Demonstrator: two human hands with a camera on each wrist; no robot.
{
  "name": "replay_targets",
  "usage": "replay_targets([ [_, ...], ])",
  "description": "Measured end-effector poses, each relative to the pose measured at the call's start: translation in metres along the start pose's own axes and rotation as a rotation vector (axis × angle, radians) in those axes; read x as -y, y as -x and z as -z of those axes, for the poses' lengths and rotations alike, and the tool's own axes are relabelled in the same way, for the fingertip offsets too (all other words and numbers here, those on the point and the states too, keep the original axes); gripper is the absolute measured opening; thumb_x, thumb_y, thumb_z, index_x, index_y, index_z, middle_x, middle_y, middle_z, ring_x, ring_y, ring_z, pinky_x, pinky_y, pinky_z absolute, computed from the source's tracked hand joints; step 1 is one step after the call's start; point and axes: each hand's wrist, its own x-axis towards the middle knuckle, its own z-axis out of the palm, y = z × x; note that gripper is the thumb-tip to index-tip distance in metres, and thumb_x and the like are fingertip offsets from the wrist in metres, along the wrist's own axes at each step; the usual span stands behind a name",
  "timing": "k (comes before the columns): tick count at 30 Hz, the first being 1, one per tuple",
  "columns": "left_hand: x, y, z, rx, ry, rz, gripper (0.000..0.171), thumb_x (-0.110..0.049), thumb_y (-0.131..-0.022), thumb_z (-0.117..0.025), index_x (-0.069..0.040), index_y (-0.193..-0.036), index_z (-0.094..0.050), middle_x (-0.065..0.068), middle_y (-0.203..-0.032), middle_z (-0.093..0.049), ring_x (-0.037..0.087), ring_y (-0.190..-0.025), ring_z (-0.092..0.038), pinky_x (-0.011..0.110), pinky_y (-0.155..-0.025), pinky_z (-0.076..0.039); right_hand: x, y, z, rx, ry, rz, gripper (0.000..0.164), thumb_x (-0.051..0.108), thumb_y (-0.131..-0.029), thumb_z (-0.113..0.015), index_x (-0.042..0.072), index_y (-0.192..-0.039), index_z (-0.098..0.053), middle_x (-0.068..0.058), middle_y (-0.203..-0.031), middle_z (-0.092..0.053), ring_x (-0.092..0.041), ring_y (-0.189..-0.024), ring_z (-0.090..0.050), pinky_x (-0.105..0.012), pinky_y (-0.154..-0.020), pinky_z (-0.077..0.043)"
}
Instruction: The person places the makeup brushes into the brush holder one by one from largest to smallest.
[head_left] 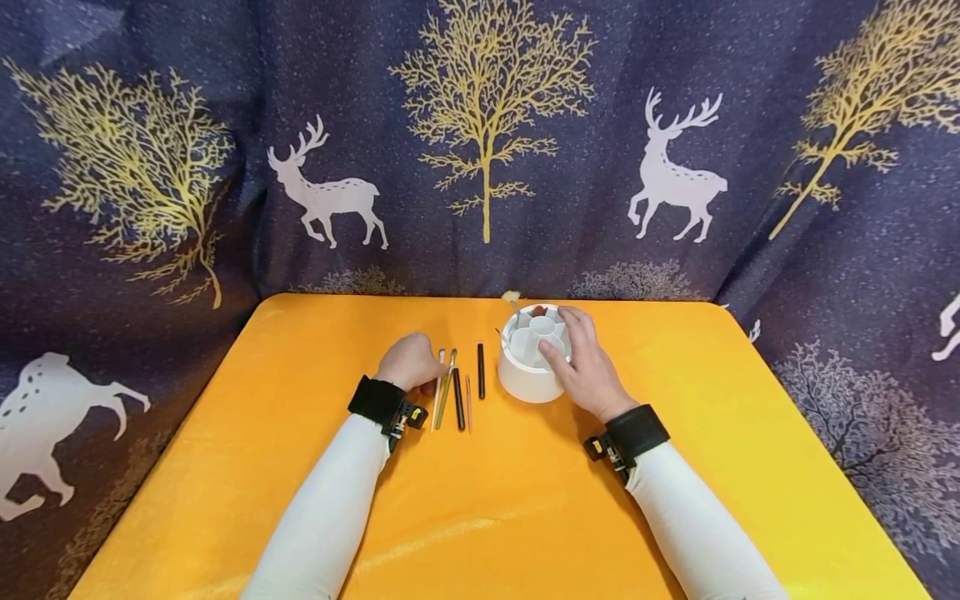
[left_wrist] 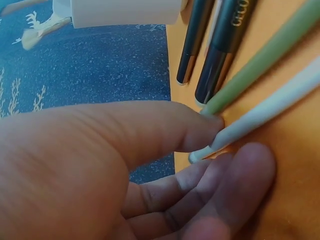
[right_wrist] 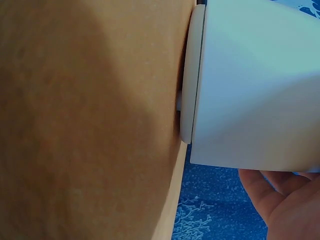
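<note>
On the left, my left hand (head_left: 408, 364) is at a row of slender tools lying on the table. Its thumb and curled fingers come round the end of a white-handled brush (left_wrist: 260, 117). A green-handled brush (left_wrist: 265, 62) lies right beside the thumb tip. Further right are a black tube (head_left: 458, 400) with lettering, a thin pinkish stick (head_left: 469, 404) and a black pen-like stick (head_left: 482, 371). My right hand (head_left: 591, 367) grips the rim of a round white organizer (head_left: 528, 385), thumb on the inner side and fingers along the outside.
The organizer has several compartments around a central cup (head_left: 542, 326). A pale fluffy brush tip (head_left: 511, 296) and a reddish-brown item (head_left: 538, 311) stick up from it. An orange cloth (head_left: 465, 508) covers the table, and a dark patterned curtain (head_left: 487, 267) hangs behind.
</note>
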Motion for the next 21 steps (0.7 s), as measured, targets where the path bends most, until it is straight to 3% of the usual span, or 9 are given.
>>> replay_targets([
  [11, -0.0059, 0.0073, -0.0001, -0.038, -0.007, 0.028, 0.027, -0.027, -0.088, -0.068, -0.009, -0.066, -0.070, 0.006, -0.058, -0.063, 0.024, -0.050, -0.060, 0.033, -0.043, -0.040, -0.0008, -0.0002, -0.0013, -0.006, 0.000, 0.013, 0.066, 0.053, -0.101, -0.045, 0.016, -0.153, -0.029, -0.002, -0.154, -0.024, -0.024, -0.134, -0.038, -0.050, -0.104, -0.038],
  [21, -0.0048, 0.0082, 0.0015, -0.024, 0.025, 0.001, 0.033, -0.034, -0.089, -0.070, -0.009, -0.068, -0.070, 0.007, -0.059, -0.063, 0.027, -0.054, -0.060, 0.033, -0.043, -0.034, -0.0012, -0.0003, -0.0009, -0.006, -0.002, 0.019, 0.066, 0.053, -0.101, -0.045, 0.015, -0.153, -0.028, -0.004, -0.155, -0.025, -0.025, -0.134, -0.038, -0.050, -0.104, -0.037],
])
